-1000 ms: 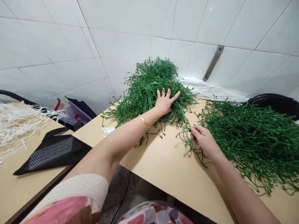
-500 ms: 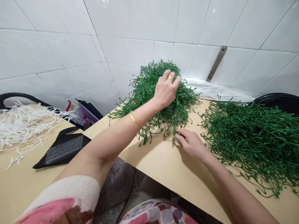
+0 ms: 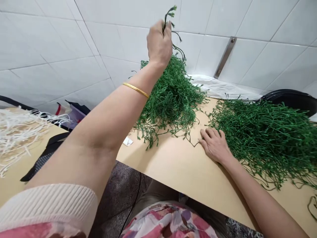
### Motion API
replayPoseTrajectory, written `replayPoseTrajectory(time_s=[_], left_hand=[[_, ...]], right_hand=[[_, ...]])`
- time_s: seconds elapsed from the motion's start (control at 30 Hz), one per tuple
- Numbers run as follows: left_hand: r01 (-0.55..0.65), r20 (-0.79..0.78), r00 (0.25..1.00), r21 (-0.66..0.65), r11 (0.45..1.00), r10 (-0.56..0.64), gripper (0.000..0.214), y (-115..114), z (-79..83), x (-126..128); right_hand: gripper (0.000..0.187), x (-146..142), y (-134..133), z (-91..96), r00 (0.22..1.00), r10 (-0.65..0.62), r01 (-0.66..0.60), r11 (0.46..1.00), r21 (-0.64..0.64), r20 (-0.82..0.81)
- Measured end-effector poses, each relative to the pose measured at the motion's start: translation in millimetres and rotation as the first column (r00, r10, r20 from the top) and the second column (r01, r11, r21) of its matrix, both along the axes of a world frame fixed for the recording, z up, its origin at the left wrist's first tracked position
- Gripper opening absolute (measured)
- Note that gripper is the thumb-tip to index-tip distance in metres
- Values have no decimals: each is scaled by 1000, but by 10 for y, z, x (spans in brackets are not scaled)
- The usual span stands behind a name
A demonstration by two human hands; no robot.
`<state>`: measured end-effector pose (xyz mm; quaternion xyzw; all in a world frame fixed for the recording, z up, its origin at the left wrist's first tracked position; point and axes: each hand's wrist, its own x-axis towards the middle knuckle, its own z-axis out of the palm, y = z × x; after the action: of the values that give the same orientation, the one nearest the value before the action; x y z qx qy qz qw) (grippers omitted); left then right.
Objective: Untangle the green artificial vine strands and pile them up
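Note:
My left hand (image 3: 159, 42) is raised high in front of the tiled wall, closed on a bunch of green plastic stems (image 3: 172, 89) that hangs from it down to the tan table (image 3: 178, 168). My right hand (image 3: 215, 144) lies flat on the table, fingers stretched out, holding nothing. It rests between the lifted bunch and a wide pile of green stems (image 3: 264, 132) on the right, its fingertips near a loose strand.
A heap of white strips (image 3: 19, 132) lies on a second table at the left, beside a black mesh bag (image 3: 42, 158). White plastic sheet (image 3: 223, 89) sits against the wall. A black chair back (image 3: 292, 99) shows far right. A gap separates the two tables.
My left hand has closed on the green bunch and lifted it well above the table. My right hand has let go of the strand and now lies flat.

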<state>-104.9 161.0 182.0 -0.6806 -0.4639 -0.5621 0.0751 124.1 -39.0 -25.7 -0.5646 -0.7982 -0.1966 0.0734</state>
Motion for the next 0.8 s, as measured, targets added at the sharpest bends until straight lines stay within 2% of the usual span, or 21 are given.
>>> replayPoseTrajectory(time_s=[0.03, 0.1, 0.17, 0.2, 0.27, 0.33, 0.4, 0.43, 0.5, 0.6, 0.7, 0.8], left_hand=[[10, 42, 999, 48, 999, -12, 39, -77, 14, 28], [137, 17, 990, 70, 988, -139, 32, -321, -105, 97], [266, -103, 957, -50, 963, -270, 24, -653, -395, 168], [277, -217, 933, -76, 958, -287, 23, -832, -584, 198], [255, -475, 836, -104, 961, -273, 23, -1166, -996, 238], [262, -695, 668, -113, 958, -265, 24, -1427, -1381, 244], [331, -809, 512, -125, 935, -289, 26, -1593, -1671, 218], [327, -825, 495, -112, 938, -271, 28, -1645, -1771, 197], [331, -842, 474, -99, 938, -256, 29, -1702, -1885, 155], [328, -828, 501, -87, 941, -251, 30, -1734, -1911, 119], [341, -778, 577, -47, 939, -249, 33, -1774, -1880, 90], [358, -715, 651, -6, 934, -255, 35, -1811, -1810, 14]], right_hand=[[39, 57, 56, -7, 1000, -24, 24, 1000, 12, 5], [37, 151, 160, -3, 998, -61, 61, 997, 37, 12], [35, 208, 228, 11, 997, -80, 79, 995, 65, 17], [33, 222, 243, 20, 997, -81, 79, 993, 83, 19], [29, 228, 234, 41, 998, -63, 60, 990, 125, 18], [25, 212, 192, 79, 999, -39, 41, 983, 178, -11], [23, 170, 143, 144, 994, -30, 55, 969, 239, -108], [22, 134, 124, 187, 982, -20, 69, 963, 259, -189], [22, 22, 102, 287, 920, 36, 69, 965, 252, -391], [23, -229, 119, 423, 744, 111, -20, 989, 143, -659], [27, -476, 185, 473, 617, 28, -59, 998, -11, -787], [30, -611, 266, 429, 510, -109, -121, 973, -197, -853]])
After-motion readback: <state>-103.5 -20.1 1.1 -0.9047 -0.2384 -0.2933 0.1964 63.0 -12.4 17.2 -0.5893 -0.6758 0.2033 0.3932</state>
